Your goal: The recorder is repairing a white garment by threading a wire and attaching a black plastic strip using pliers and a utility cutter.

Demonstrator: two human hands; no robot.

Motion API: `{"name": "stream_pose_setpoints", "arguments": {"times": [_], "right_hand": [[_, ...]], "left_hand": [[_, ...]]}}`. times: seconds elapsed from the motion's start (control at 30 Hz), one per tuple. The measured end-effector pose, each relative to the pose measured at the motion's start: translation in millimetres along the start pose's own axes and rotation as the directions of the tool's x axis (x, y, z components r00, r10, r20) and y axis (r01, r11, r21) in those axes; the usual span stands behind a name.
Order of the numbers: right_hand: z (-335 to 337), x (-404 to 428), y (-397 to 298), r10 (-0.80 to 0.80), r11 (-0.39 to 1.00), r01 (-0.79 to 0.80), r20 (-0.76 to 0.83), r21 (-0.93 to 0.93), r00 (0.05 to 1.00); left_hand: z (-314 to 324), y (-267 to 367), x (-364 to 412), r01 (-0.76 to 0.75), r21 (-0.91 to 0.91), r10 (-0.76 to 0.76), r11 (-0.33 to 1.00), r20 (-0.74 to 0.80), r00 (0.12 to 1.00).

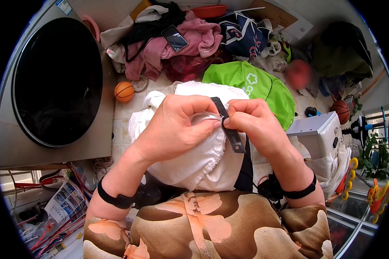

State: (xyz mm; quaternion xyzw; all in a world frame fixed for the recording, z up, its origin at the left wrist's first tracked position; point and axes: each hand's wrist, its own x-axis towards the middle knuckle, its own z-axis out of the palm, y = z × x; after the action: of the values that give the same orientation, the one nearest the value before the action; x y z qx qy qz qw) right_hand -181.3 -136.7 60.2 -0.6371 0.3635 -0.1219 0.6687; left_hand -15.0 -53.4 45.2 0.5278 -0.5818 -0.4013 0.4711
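Observation:
White cloth point(194, 168) with a frayed edge lies bunched over my lap. Between the thumb and fingers of my left hand point(184, 126) a fold of its edge is pinched, and loose threads show at the fingertips. My right hand point(253, 118) has its thumb and bent fingers closed at the side of a dark flat strip point(234, 140) with a round hole near its lower end. The strip slants between both hands, over the cloth, close to the left thumb tip. A scrap of white shows by the right index finger; its hold is partly hidden.
Ahead lies a green bag point(243, 76), with pink cloth point(204, 34) and a phone point(175, 38) beyond. A front-loading appliance point(56, 82) stands left, beside a small orange ball point(123, 91). At right are a pale box point(317, 129) and inline skates point(347, 178).

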Motion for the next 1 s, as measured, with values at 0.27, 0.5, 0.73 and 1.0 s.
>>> {"name": "stream_pose_setpoints", "arguments": {"times": [0.27,0.5,0.73,1.0], "right_hand": [[-15.2,2.4,13.8,-0.126,0.926,0.12,-0.007,0.359,0.992],[-131.1,-42.1,27.7,-0.223,0.939,0.306,-0.399,0.158,0.889],[-263.7,-112.9,132.3,0.073,0.925,-0.354,-0.848,-0.139,0.525],[-302.6,-138.5,170.2,0.129,0.853,-0.501,-0.873,-0.144,0.471]], "left_hand": [[-1.5,-2.8,0.6,0.073,-0.073,-0.073,0.995,-0.004,0.997],[-3.4,-5.3,0.0,0.085,-0.059,-0.084,0.995,0.024,0.996],[-11.5,-2.8,-4.6,0.239,-0.101,-0.237,0.966,0.032,0.971],[-11.4,-9.8,-11.5,0.256,-0.111,-0.263,0.96,-0.05,0.964]]}}
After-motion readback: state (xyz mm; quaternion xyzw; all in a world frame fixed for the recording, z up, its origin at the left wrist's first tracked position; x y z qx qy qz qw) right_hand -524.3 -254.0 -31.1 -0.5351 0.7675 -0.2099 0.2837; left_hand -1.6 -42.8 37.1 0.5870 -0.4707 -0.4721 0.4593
